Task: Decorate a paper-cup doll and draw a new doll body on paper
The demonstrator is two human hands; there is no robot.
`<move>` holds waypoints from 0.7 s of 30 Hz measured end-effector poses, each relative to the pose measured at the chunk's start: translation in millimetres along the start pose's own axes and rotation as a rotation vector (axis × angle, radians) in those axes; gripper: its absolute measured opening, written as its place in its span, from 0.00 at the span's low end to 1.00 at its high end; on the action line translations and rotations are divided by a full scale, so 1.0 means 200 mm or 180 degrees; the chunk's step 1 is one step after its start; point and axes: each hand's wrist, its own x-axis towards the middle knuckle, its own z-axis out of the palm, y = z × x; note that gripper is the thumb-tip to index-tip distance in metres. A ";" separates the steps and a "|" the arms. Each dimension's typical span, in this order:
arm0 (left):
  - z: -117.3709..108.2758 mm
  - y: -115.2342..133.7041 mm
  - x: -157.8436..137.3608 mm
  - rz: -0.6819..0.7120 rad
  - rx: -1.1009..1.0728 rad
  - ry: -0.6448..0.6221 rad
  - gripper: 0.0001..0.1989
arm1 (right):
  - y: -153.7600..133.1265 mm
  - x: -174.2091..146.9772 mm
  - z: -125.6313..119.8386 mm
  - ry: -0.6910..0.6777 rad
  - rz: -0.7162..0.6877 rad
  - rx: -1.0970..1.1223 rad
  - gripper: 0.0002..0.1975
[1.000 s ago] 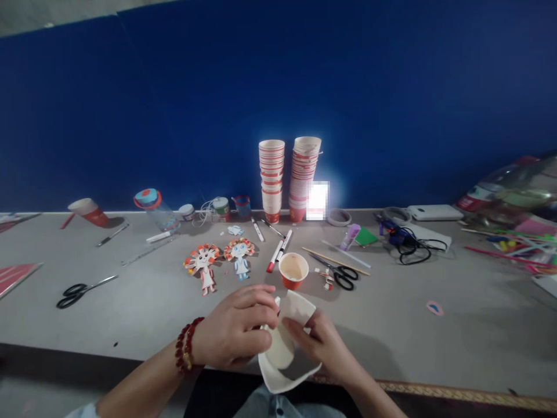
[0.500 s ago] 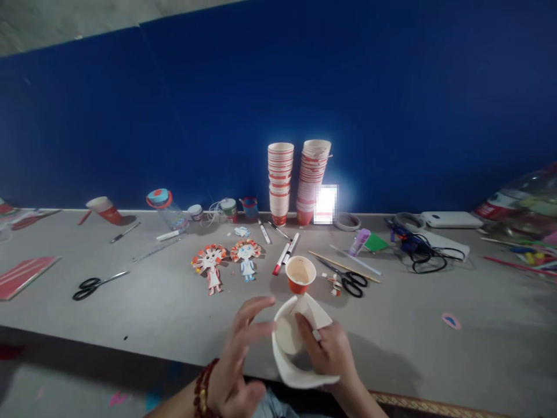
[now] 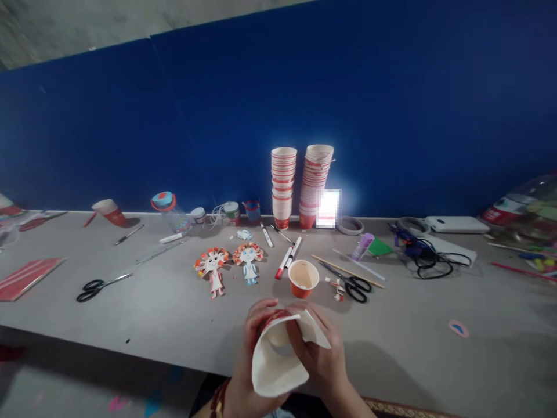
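Note:
Both hands hold a cut-open paper cup [image 3: 276, 371], white inside with red on its outer side, above the table's front edge. My left hand [image 3: 255, 342] is wrapped round its left side. My right hand [image 3: 322, 354] grips the right side, its thumb inside the cup and a loose flap of the wall beside it. Just beyond stands a small orange-red paper cup [image 3: 303, 278], open upward. To its left lie two paper figures with curled fringed heads, one red-dressed [image 3: 214, 273] and one blue-dressed [image 3: 249, 262].
Two tall stacks of paper cups, a left stack [image 3: 284, 186] and a right stack [image 3: 314, 186], stand near the blue wall panel [image 3: 217, 116]. Black scissors [image 3: 354, 287] lie to the right, other scissors [image 3: 98, 287] to the left. Markers [image 3: 289, 258] and a wooden stick [image 3: 348, 271] lie between.
My left hand, spread and apart from the cut cup before, has closed round its left side. The cup has shifted left and its walls are drawn closer together. The view has tilted slightly.

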 end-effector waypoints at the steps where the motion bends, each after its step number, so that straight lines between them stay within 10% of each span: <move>1: -0.02 0.03 0.02 0.0097 -0.0266 0.0118 0.48 | 0.00 0.00 0.00 0.0025 0.0079 -0.0002 0.09; 14: -0.08 0.18 0.12 -0.1212 -0.2371 -0.0180 0.31 | 0.11 -0.09 0.02 0.0047 0.1203 0.0281 0.09; 21: -0.09 0.18 0.15 -0.1708 -0.3626 -0.0270 0.30 | 0.08 -0.03 -0.03 0.0109 0.0781 -0.0005 0.08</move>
